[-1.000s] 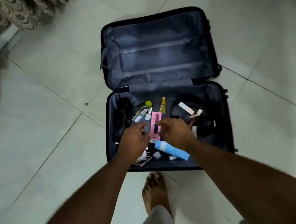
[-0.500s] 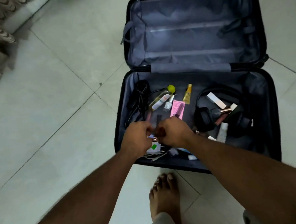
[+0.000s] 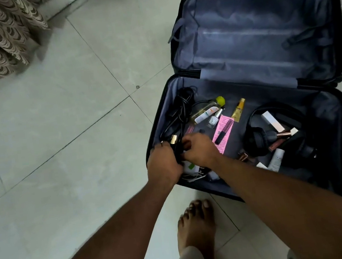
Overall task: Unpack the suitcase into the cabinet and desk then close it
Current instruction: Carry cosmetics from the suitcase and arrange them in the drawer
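While the suitcase [image 3: 254,85] lies open on the floor tiles [image 3: 57,146], both hands work at its near left corner: the left hand [image 3: 163,166] curls round the black cable bundle [image 3: 179,110], the right hand [image 3: 200,150] pinches at the same cables. Just right of the hands lies a pink leaflet [image 3: 223,131], farther right black headphones [image 3: 262,135].

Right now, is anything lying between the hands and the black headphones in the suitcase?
Yes. The pink card lies between the right hand and the black headphones. The left hand is farther away, gripping black cables.
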